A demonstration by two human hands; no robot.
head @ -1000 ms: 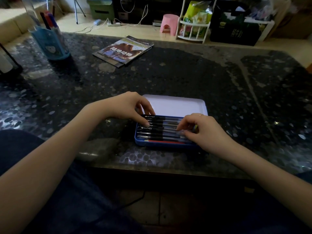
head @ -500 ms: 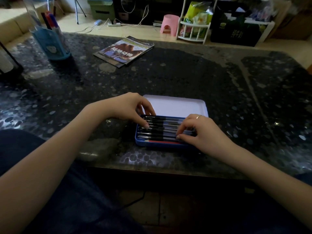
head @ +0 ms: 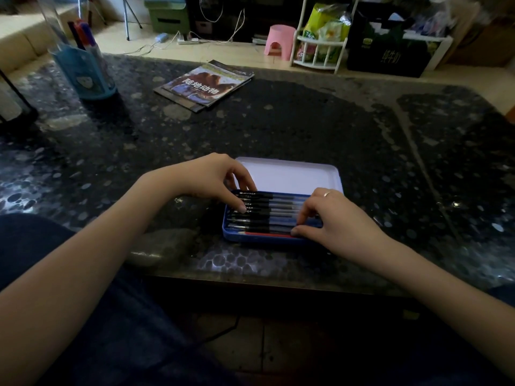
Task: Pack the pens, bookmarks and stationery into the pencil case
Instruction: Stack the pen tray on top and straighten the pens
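The blue pencil case (head: 267, 238) lies open on the dark stone table (head: 306, 129), near its front edge, white lid (head: 289, 176) folded back. Inside, black pens (head: 270, 207) lie side by side; a red pencil (head: 264, 234) lies nearest the case's front wall. The left hand (head: 211, 176) rests relaxed fingertips on the pens' left ends, gripping nothing. The right hand (head: 342, 218) presses its fingertips on their right ends, likewise gripping nothing.

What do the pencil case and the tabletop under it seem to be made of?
Pencil case: probably painted tin; thin blue walls, rounded corners, a smooth pale open lid with a rolled rim. Plastic is not ruled out.
Tabletop: dark polished stone, or a stone-look surface under glass; speckled pebble pattern and glossy reflections along the near edge.
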